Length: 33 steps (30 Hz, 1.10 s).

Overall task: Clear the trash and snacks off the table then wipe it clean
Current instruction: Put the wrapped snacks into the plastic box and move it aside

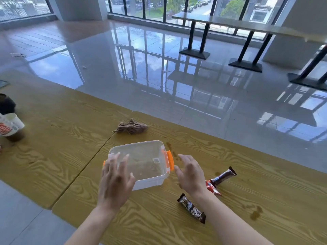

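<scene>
Clear plastic, orange-latched, the empty rectangular container [141, 163] sits open near the middle of the yellow wood-grain table [62, 138]. Both hands are spread wide and hold nothing: the left hand [115, 183] over its near corner, the right hand [190, 174] just beside its orange latch [169, 160]. Three wrapped snack bars [192, 208] lie near the right; steadying the box first should ease loading them

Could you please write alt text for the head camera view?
Two open hands, left and right, hover at an empty clear plastic box with orange latches on a stained wooden table; snack bars, a brown rag and a cup lie around.
</scene>
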Motion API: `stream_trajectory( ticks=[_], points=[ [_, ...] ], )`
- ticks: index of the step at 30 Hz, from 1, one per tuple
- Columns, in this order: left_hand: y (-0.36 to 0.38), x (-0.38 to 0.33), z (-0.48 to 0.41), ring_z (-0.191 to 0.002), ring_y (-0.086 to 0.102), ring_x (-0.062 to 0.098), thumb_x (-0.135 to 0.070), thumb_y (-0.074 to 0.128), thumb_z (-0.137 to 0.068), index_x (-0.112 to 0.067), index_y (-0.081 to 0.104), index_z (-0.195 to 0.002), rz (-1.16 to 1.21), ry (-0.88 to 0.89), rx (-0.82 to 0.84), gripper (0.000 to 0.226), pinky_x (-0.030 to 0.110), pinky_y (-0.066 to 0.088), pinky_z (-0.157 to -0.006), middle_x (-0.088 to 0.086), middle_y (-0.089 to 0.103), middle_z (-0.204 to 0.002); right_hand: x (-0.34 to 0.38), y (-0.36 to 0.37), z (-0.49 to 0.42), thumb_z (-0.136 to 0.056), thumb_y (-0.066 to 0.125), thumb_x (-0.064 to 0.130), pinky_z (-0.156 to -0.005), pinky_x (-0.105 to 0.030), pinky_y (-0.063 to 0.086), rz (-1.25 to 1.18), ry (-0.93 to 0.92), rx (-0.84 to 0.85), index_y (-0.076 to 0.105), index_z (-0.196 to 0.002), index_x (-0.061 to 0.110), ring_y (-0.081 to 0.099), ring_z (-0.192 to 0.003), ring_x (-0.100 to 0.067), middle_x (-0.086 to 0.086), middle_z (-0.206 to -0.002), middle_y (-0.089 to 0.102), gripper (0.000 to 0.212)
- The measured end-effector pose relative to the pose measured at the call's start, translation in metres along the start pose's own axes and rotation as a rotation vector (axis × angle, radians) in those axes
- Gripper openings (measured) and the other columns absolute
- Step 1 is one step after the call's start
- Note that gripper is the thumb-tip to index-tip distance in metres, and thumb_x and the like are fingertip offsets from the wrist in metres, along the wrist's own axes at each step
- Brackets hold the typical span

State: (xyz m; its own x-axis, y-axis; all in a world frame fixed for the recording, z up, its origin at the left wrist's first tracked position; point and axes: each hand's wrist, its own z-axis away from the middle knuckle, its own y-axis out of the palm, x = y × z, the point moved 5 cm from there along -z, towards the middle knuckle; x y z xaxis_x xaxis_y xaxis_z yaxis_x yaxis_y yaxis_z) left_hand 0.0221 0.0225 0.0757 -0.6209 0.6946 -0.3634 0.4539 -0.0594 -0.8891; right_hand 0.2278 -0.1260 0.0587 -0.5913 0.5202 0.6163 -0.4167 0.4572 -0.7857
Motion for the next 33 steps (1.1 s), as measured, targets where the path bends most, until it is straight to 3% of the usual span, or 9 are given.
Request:
stream_trajectory(
  ticks=[2,7,14,16,19,23,27,33],
  points=[
    [0.002,-0.024,0.006,-0.135,0.04,0.038,-0.01,0.072,-0.073,-0.009,0.053,-0.132,0.036,0.109,-0.032,0.062,0.051,0.028,-0.116,0.018,0.046,-0.138,-0.018,-0.016,0.007,-0.092,0.067,0.021,-0.097,-0.033,0.047,0.011,0.025,-0.014,0.055,-0.137,0.011,0.056,-0.121,-0.022,-0.004,-0.132,0.061,0.048],
    [0.023,-0.085,0.024,-0.133,0.044,0.033,-0.006,0.075,-0.069,-0.013,0.055,-0.13,0.093,0.295,0.073,0.064,0.049,0.049,-0.098,0.014,0.051,-0.136,-0.063,-0.042,0.019,-0.092,0.066,0.018,-0.101,-0.036,0.047,0.074,0.085,0.061,0.057,-0.135,0.011,0.056,-0.122,-0.022,-0.005,-0.131,0.062,0.045],
    [0.066,-0.134,0.045,-0.13,0.049,0.033,-0.014,0.072,-0.072,-0.012,0.058,-0.13,0.048,0.428,0.234,0.059,0.044,0.043,-0.108,0.015,0.055,-0.133,-0.099,-0.041,0.033,-0.088,0.062,0.016,-0.104,-0.036,0.044,0.202,0.091,0.257,0.048,-0.144,0.02,0.046,-0.128,-0.02,0.001,-0.139,0.054,0.058],
    [0.079,-0.145,0.048,-0.125,0.054,0.031,-0.017,0.074,-0.07,-0.013,0.061,-0.127,-0.005,0.477,0.264,0.058,0.046,0.037,-0.112,0.013,0.059,-0.128,-0.105,-0.038,0.034,-0.084,0.062,0.014,-0.109,-0.034,0.04,0.234,0.06,0.323,0.045,-0.146,0.024,0.039,-0.133,-0.018,0.005,-0.145,0.049,0.065],
    [0.099,-0.161,0.051,-0.117,0.059,0.03,-0.016,0.071,-0.071,-0.012,0.065,-0.119,-0.064,0.569,0.277,0.049,0.05,0.04,-0.109,0.013,0.064,-0.12,-0.115,-0.03,0.037,-0.081,0.063,0.021,-0.115,-0.032,0.031,0.297,0.008,0.438,0.037,-0.15,0.031,0.029,-0.139,-0.019,0.009,-0.152,0.038,0.074],
    [0.127,-0.173,0.058,-0.112,0.061,0.026,-0.015,0.068,-0.07,-0.014,0.065,-0.116,-0.076,0.606,0.376,0.047,0.042,0.043,-0.107,0.009,0.066,-0.117,-0.126,-0.02,0.035,-0.083,0.065,0.033,-0.118,-0.035,0.027,0.376,-0.051,0.522,0.031,-0.152,0.031,0.024,-0.142,-0.022,0.006,-0.157,0.033,0.077],
    [0.15,-0.176,0.062,-0.103,0.061,0.023,-0.017,0.061,-0.071,-0.017,0.064,-0.109,-0.107,0.597,0.536,0.038,0.034,0.047,-0.1,0.002,0.066,-0.104,-0.135,-0.015,0.031,-0.086,0.062,0.031,-0.116,-0.036,0.029,0.45,-0.081,0.56,0.031,-0.152,0.028,0.028,-0.14,-0.026,0.003,-0.158,0.033,0.073],
    [0.168,-0.17,0.067,-0.098,0.057,0.029,-0.012,0.046,-0.081,-0.016,0.06,-0.103,-0.231,0.612,0.712,0.026,0.04,0.046,-0.089,0.005,0.064,-0.102,-0.137,-0.01,0.03,-0.083,0.068,0.029,-0.108,-0.036,0.036,0.461,-0.164,0.545,0.036,-0.149,0.024,0.038,-0.125,-0.027,0.003,-0.144,0.045,0.073]
  ],
)
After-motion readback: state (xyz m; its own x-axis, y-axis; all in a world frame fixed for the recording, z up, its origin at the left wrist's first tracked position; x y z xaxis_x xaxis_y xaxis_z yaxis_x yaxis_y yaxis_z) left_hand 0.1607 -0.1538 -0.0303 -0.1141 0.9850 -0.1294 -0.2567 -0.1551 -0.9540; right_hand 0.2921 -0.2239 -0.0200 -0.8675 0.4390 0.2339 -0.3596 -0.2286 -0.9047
